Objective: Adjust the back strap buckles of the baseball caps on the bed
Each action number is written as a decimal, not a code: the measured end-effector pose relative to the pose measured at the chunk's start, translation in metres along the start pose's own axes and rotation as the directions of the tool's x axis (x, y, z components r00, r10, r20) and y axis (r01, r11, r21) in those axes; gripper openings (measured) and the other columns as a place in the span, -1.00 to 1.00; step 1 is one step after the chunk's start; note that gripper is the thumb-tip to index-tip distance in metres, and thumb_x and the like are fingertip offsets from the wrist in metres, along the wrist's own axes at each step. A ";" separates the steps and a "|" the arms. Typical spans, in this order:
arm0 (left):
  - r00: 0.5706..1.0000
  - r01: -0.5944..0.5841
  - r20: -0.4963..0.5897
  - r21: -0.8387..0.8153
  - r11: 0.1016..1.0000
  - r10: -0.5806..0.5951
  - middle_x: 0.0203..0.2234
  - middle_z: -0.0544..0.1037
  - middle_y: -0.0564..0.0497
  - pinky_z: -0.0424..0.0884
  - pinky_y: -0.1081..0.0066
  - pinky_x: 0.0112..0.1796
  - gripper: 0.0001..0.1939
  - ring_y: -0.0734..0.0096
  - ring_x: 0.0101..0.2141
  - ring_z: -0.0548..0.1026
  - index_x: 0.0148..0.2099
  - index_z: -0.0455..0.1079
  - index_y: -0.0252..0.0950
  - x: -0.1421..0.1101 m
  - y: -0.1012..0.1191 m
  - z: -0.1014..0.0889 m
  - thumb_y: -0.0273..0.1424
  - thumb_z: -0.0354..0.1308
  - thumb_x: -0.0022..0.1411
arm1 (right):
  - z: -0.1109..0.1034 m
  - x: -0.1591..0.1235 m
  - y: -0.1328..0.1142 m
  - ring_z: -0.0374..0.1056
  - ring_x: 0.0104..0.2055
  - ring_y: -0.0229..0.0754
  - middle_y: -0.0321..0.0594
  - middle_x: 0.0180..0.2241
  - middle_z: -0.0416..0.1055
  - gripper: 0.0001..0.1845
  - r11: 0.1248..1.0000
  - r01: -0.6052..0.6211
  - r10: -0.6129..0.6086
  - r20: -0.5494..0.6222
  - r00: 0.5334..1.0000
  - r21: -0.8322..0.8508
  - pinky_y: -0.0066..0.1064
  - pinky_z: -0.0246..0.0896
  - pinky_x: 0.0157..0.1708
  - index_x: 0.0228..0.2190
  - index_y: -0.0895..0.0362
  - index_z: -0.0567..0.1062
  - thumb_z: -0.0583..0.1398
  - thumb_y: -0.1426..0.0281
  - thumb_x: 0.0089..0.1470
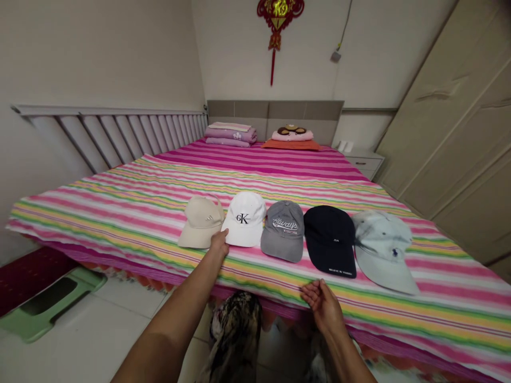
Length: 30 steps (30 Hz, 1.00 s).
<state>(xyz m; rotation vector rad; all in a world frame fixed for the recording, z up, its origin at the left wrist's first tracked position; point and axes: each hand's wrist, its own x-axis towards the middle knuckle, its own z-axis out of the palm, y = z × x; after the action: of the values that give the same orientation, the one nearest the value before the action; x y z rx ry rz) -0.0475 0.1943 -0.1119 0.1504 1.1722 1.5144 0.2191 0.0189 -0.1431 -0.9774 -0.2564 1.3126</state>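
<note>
Several baseball caps lie in a row across the near part of the bed, brims toward me. My left hand (219,242) is closed at the left edge of the brim of the white CK cap (245,219), its thumb on top. Just left of that hand is a beige cap (202,222). To the right follow a grey cap (282,232) with white lettering, a black cap (330,239) and a pale tie-dye cap (384,250). Below the black cap, my right hand (322,304) is held at the bed's near edge with fingers apart, holding nothing.
A striped sheet (131,207) covers the bed. Folded bedding (230,135) and a pillow stack (291,137) sit by the headboard (275,111). A metal rail (120,127) runs along the left. A green stool (51,303) stands on the floor; a nightstand (364,162) is at right.
</note>
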 end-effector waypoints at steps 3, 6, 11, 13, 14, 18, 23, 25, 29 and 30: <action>1.000 0.012 0.001 0.040 0.999 -0.012 -0.49 0.46 0.05 0.44 0.43 -0.40 -0.90 0.55 -0.50 0.44 -0.25 0.34 -0.44 -0.001 0.002 -0.001 -0.54 0.05 0.15 | 0.000 -0.001 0.000 0.43 -0.55 -0.20 -0.29 -0.67 0.44 -0.66 1.000 -0.001 0.001 0.008 1.000 -0.003 -0.44 0.34 -0.55 -0.58 0.16 0.35 0.33 0.20 -0.32; 0.999 0.027 0.016 0.075 0.997 -0.028 -0.44 0.46 0.04 0.43 0.44 -0.42 -0.89 0.55 -0.46 0.44 -0.25 0.34 -0.43 -0.002 0.003 -0.003 -0.49 0.05 0.17 | 0.000 -0.001 0.000 0.43 -0.55 -0.20 -0.30 -0.67 0.44 -0.64 1.000 0.001 -0.001 0.014 1.000 -0.004 -0.45 0.33 -0.55 -0.58 0.16 0.36 0.34 0.20 -0.35; 0.999 0.020 0.033 0.092 0.996 -0.023 -0.47 0.46 0.06 0.42 0.47 -0.44 -0.93 0.58 -0.49 0.43 -0.29 0.34 -0.43 -0.008 0.005 -0.004 -0.53 0.05 0.16 | -0.001 -0.001 0.000 0.43 -0.55 -0.20 -0.31 -0.67 0.45 -0.62 1.000 0.004 -0.004 0.015 1.000 -0.002 -0.45 0.34 -0.55 -0.58 0.16 0.35 0.35 0.19 -0.39; 1.000 0.011 0.027 0.091 0.996 -0.013 -0.50 0.46 0.06 0.43 0.48 -0.44 -0.96 0.58 -0.51 0.43 -0.32 0.33 -0.43 -0.012 0.006 -0.003 -0.57 0.06 0.13 | -0.001 -0.001 0.000 0.43 -0.55 -0.21 -0.30 -0.67 0.45 -0.62 1.000 0.004 -0.004 0.012 1.000 -0.004 -0.45 0.34 -0.55 -0.58 0.16 0.35 0.36 0.20 -0.39; 1.000 0.006 0.021 0.091 0.996 -0.008 -0.52 0.46 0.06 0.43 0.48 -0.45 -0.96 0.57 -0.53 0.44 -0.34 0.34 -0.44 -0.013 0.006 -0.003 -0.60 0.07 0.11 | -0.001 -0.001 0.000 0.43 -0.55 -0.21 -0.30 -0.67 0.45 -0.62 1.000 0.004 -0.004 0.009 1.000 -0.006 -0.45 0.34 -0.55 -0.58 0.16 0.35 0.35 0.20 -0.39; 1.000 -0.014 -0.009 0.086 0.996 0.015 -0.59 0.47 0.02 0.44 0.45 -0.43 -0.97 0.52 -0.58 0.44 -0.39 0.35 -0.41 -0.021 0.010 -0.008 -0.58 0.13 0.04 | -0.001 0.000 -0.001 0.43 -0.54 -0.19 -0.29 -0.67 0.45 -0.65 1.000 0.001 -0.001 0.004 1.000 -0.012 -0.44 0.34 -0.54 -0.58 0.16 0.36 0.34 0.21 -0.35; 1.000 0.004 -0.029 0.087 0.996 -0.002 -0.66 0.43 0.00 0.45 0.45 -0.41 -0.93 0.49 -0.59 0.46 -0.45 0.32 -0.40 -0.038 0.014 -0.035 -0.54 0.10 0.07 | -0.002 0.001 0.000 0.43 -0.55 -0.20 -0.30 -0.67 0.44 -0.68 1.000 -0.001 0.001 -0.003 1.000 -0.012 -0.44 0.34 -0.54 -0.60 0.16 0.36 0.32 0.22 -0.33; 0.999 0.020 -0.037 0.075 0.997 -0.017 -0.65 0.44 -0.03 0.44 0.46 -0.42 -0.88 0.47 -0.57 0.47 -0.48 0.29 -0.39 -0.045 0.014 -0.052 -0.51 0.07 0.11 | -0.003 0.001 0.001 0.43 -0.55 -0.19 -0.29 -0.67 0.45 -0.67 1.000 -0.002 0.002 -0.003 1.000 -0.013 -0.43 0.35 -0.53 -0.60 0.16 0.36 0.33 0.22 -0.35; 0.997 0.028 -0.079 0.028 0.999 -0.026 -0.59 0.46 -0.10 0.43 0.43 -0.44 -0.83 0.40 -0.53 0.49 -0.48 0.26 -0.38 -0.055 0.015 -0.081 -0.42 0.08 0.13 | -0.005 0.002 0.002 0.43 -0.54 -0.19 -0.29 -0.68 0.44 -0.66 1.000 -0.002 0.002 -0.001 1.000 -0.016 -0.41 0.36 -0.51 -0.61 0.16 0.37 0.34 0.22 -0.39; 0.996 0.017 -0.089 0.010 1.000 -0.016 -0.57 0.47 -0.11 0.43 0.44 -0.44 -0.83 0.39 -0.52 0.49 -0.46 0.27 -0.38 -0.055 0.017 -0.085 -0.40 0.09 0.12 | -0.005 0.002 0.002 0.43 -0.54 -0.19 -0.29 -0.68 0.44 -0.66 1.000 -0.002 0.002 -0.001 1.000 -0.017 -0.41 0.36 -0.51 -0.61 0.16 0.37 0.34 0.22 -0.38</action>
<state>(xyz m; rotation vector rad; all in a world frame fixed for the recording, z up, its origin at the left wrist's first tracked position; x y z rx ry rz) -0.0965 0.1038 -0.1145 0.0817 1.2495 1.5136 0.2215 0.0184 -0.1488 -0.9929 -0.2663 1.3137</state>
